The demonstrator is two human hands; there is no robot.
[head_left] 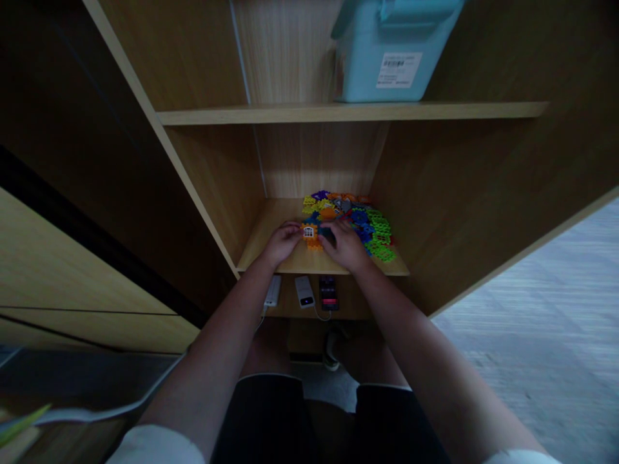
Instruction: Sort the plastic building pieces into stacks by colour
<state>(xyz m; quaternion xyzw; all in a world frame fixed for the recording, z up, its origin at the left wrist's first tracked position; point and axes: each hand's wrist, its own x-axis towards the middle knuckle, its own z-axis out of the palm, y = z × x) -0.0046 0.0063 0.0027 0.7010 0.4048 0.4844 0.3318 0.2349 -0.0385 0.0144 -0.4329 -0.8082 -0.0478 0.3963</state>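
Observation:
On the wooden shelf, my left hand point(284, 242) closes its fingertips on the left edge of an orange building piece point(309, 232) that has a white window in it. My right hand point(342, 243) is at the right side of the same piece, thumb and fingers bent around its edge. Just below the window piece another orange toothed piece point(314, 245) shows; I cannot tell whether the two are joined. Behind and to the right lies a heap of interlocking plastic pieces, with green pieces point(380, 225), blue pieces point(360, 219) and yellow pieces point(316, 207).
A light blue lidded bin point(362, 71) stands on the upper shelf point(290, 115). On the lower shelf lie a white power bank point(304, 292), a dark phone point(328, 293) on a cable and another white device point(273, 291). Cabinet walls close in both sides.

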